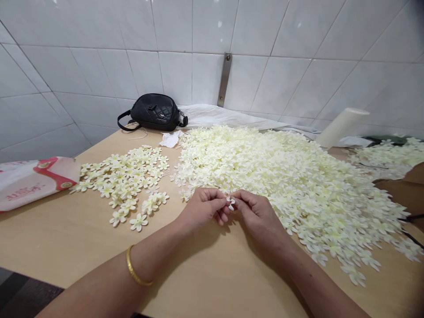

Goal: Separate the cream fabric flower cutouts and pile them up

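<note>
Fingerwork here: left hand and right hand, both pinched closed, share one small white flower; any next move wants light fingertips.

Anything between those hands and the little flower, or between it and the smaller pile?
Nothing visible separates left hand and right hand from the flower they hold. Between it and the smaller pile: the left hand.

The surface looks smooth and wood-toned with a soft sheen, the wall tiles glossy, the bracket brushed metal, the quilted bag black and leather-like, the bangle shiny gold-coloured metal, and the heaped petals matt and cloth-like.
</note>
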`<state>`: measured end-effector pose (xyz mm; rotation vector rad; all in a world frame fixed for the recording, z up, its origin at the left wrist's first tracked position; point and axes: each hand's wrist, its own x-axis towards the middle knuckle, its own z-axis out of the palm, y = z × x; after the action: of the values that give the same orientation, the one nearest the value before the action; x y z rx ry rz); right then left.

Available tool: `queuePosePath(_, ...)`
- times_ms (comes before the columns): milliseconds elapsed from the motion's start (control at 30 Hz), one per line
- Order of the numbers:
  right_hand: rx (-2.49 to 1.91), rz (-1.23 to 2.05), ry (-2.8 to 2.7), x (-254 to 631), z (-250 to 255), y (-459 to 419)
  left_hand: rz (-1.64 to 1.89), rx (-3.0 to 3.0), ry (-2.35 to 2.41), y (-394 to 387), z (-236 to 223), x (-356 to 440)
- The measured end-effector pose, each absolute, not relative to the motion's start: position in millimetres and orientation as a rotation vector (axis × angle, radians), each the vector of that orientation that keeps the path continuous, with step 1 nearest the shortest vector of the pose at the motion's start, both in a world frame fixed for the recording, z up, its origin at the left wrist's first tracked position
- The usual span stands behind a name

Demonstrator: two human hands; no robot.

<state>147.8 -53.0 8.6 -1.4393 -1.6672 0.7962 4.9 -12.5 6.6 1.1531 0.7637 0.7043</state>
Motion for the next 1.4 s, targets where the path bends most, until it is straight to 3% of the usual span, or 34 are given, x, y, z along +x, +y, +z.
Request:
queuePosePath(533,-1.416,0.609,-1.318,156,11,-46,0.815,1.107,0.921,-12,8,6)
queuePosePath(700,-1.572,0.096,-1.173,197,28,-44,0.839,1.151,0.977,-10,8,4)
queuePosePath(833,-1.706,-0.535,-1.334,245,52,-31,0.839,1.202,0.990,-10,8,4)
queuePosePath(900,-1.761,-0.670,-1.449,261,59,-21,0.850,1.238,0.992,-9,9,4)
queuePosePath(1200,-1.630,-0.499,-1.740,215,24,-52,0.859,1.371,1.069,-17,11,10)
queuePosePath(1400,-1.459,-0.502,-1.726,206,12,-63,0.873,1.689,0.924,-6,53,42)
